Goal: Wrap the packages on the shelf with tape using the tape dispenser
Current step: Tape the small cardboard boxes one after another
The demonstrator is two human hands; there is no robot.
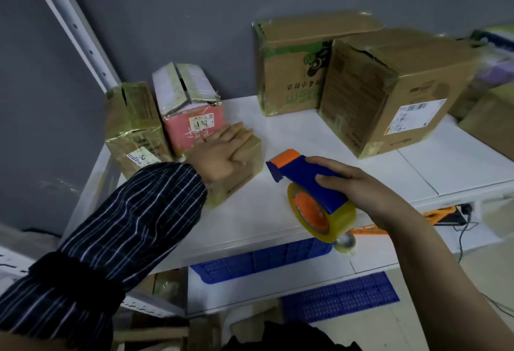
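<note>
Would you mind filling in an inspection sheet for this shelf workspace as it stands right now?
Surface: white shelf, made of boards butted side by side.
Job's things: small taped box near the front left; tape dispenser, blue and orange with a yellowish roll, held above the shelf; pink box and tall brown box at the left; green-printed carton and labelled carton at the back right.
Clutter: blue perforated crates below the shelf.
Grippers: left hand rests flat on the small taped box; right hand grips the tape dispenser.
Cables: black cable on the floor at the right.
Surroundings: grey wall; white perforated upright.
</note>
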